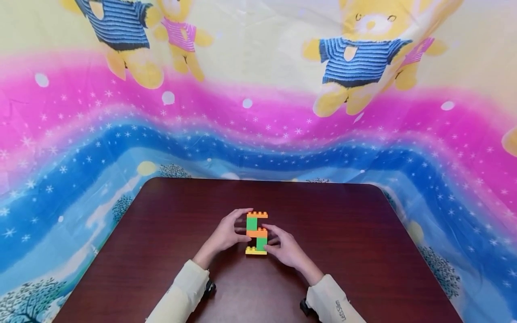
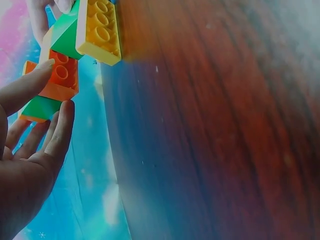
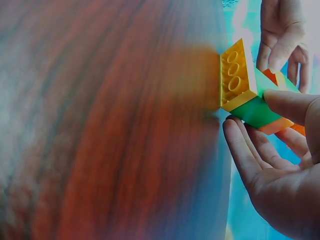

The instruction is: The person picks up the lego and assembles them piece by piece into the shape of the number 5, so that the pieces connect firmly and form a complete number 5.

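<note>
Between both hands is a zigzag stack of toy building bricks. From top to bottom in the head view come an orange brick [image 1: 257, 215], a green brick [image 1: 251, 224], a second orange brick [image 1: 254, 234], a lower green brick [image 1: 261, 244] and a yellow brick [image 1: 256, 252]. The left hand [image 1: 226, 231] grips the upper left side, its thumb at the middle orange brick. From the right, the right hand [image 1: 287, 249] pinches near the lower green brick [image 3: 257, 112]. Both wrist views show the yellow brick's hollow underside [image 3: 234, 75], so the stack is held off the table.
A dark red-brown wooden table [image 1: 181, 202] with rounded far corners lies under the hands. Behind and beside it hangs a colourful cloth [image 1: 250, 121] printed with bears, snowflakes and trees. Dark bands [image 1: 210, 288] sit at the cream sleeves [image 1: 179, 287].
</note>
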{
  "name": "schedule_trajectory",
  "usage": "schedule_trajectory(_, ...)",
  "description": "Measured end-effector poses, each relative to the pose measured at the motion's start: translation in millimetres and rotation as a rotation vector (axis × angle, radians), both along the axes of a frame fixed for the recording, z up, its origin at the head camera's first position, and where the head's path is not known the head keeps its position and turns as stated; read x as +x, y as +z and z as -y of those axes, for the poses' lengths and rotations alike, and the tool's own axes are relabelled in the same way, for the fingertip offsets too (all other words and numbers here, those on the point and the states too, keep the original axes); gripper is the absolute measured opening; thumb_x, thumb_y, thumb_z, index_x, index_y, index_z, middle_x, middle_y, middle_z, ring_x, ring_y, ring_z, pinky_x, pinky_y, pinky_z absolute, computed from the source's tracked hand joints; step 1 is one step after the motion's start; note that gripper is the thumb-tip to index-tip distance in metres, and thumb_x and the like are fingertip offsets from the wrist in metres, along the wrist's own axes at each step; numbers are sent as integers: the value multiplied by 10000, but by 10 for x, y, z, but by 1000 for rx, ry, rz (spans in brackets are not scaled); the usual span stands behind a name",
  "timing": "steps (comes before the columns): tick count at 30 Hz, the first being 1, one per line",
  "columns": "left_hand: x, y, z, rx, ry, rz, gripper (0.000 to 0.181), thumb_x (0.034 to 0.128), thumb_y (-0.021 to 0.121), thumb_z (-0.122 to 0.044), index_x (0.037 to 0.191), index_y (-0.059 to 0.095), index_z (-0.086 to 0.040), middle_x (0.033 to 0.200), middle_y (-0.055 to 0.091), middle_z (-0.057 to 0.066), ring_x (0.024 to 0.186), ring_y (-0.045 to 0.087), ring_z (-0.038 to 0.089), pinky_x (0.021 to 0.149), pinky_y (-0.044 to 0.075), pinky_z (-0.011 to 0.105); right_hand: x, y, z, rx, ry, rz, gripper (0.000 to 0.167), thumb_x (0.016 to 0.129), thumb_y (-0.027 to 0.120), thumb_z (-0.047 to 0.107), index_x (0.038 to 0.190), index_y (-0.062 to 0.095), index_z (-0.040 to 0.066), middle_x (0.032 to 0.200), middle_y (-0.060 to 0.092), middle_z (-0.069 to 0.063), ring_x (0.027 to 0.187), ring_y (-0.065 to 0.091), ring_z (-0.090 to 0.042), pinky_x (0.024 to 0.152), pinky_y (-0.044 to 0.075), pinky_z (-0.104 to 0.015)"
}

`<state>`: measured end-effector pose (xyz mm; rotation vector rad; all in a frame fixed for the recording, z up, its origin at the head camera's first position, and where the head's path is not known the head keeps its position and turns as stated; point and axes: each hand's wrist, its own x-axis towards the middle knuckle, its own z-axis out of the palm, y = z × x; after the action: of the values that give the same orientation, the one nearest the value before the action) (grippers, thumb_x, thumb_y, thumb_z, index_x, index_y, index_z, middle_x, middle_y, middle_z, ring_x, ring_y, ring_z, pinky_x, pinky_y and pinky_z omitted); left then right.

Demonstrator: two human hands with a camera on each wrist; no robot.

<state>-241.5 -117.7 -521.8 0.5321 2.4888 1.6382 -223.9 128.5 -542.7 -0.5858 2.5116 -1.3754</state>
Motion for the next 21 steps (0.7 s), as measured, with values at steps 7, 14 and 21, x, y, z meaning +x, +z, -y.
schedule_trajectory(7, -13, -36, -13, 13, 5, 46, 837, 831, 839, 6, 1537, 462, -241, 1487, 518, 111, 1246, 636, 364, 915, 610, 418, 24, -25, -7, 6, 2, 10, 673, 960, 755, 169, 1561, 459, 235, 1340, 611, -122, 1105, 685, -260, 886, 615, -367)
schedule_trajectory(14, -26, -65, -17, 4, -4, 46, 833, 850, 822, 9, 1553, 441, -225, 1456, 554, 124, 1230, 651, 356, 923, 607, 429, 38, -31, -7, 6, 14, 39, 826, 878, 838, 126, 1584, 421, 234, 1375, 583, -145, 1110, 671, -274, 920, 608, -405)
schedule_trajectory(21, -65, -50, -24, -43, -8, 17, 823, 865, 816, -8, 1560, 430, -222, 1474, 550, 126, 1237, 651, 338, 931, 605, 405, 4, -2, -17, 13, 27, 52, 880, 853, 852, 85, 1596, 401, 220, 1416, 556, -162, 1141, 660, -302, 953, 591, -476)
